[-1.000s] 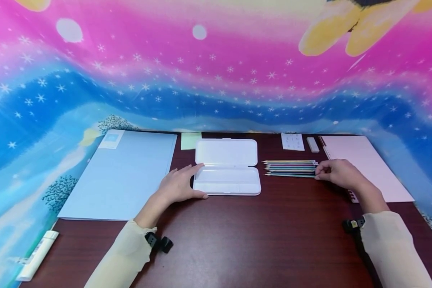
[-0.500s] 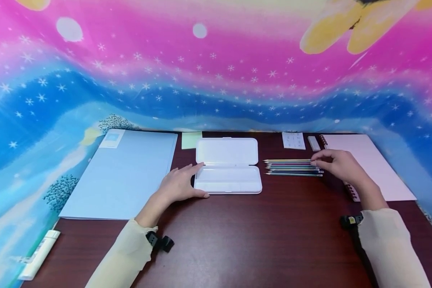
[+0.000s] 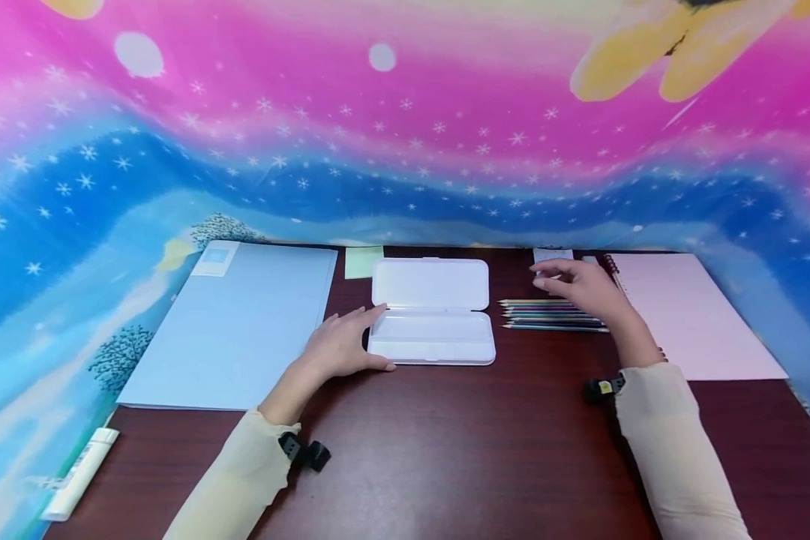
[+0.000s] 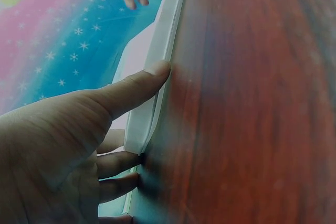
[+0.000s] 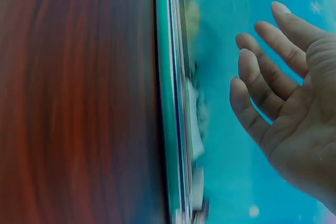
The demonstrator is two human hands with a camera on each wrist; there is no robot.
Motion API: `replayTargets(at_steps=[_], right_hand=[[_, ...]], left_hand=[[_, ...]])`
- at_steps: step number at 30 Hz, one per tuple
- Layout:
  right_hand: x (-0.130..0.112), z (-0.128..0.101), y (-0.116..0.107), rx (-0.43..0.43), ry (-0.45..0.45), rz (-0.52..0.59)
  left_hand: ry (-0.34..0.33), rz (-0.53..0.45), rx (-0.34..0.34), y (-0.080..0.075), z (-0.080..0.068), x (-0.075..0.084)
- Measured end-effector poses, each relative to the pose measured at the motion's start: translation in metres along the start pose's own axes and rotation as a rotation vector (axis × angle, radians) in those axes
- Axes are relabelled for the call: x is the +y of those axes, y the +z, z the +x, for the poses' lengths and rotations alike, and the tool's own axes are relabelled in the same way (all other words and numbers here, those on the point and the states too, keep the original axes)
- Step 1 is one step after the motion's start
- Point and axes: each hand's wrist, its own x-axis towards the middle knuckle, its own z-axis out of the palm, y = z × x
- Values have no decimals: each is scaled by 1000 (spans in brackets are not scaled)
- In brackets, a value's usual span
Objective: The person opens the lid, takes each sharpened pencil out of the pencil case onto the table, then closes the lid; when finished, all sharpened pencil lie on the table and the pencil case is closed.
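Note:
A white pencil case lies with its lid folded back in the middle of the table; its tray looks empty. My left hand holds its left end, thumb at the front edge and forefinger by the hinge. In the left wrist view the thumb lies across the case's edge. A row of several pencils lies right of the case, points to the left. My right hand hovers over their far side, fingers loosely bent. The right wrist view shows nothing in that hand.
A blue folder lies at left, with a white glue stick nearer. Green sticky notes sit behind the case. At the back right are a white paper, an eraser partly hidden by the hand, and a pink spiral notebook.
My right hand has left the blunt ends of the pencils and moved up and to the left, above their far side. My left hand stays on the pencil case.

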Motion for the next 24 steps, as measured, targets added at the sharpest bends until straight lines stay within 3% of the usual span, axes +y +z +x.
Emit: replayTargets(at_steps=[6,10,13,16,19,24], right_hand=[[-21,21,24,-107,-34,-19],[-36,28,42,-174,10,128],[-45,29,51,-142,61,224],[-50,25,53,-77,66,251],[-52,19,51,-49,26,248],[-54,6,46,-36,-113,129]], left_hand=[[5,1,-3,0,-1,1],[-4,2,-8,0,-2,2],[-1,-7,-11,1,-2,3],[4,-24,1,1,-2,2],[-6,-55,23,2,-1,2],[-41,-92,37,2,0,0]])
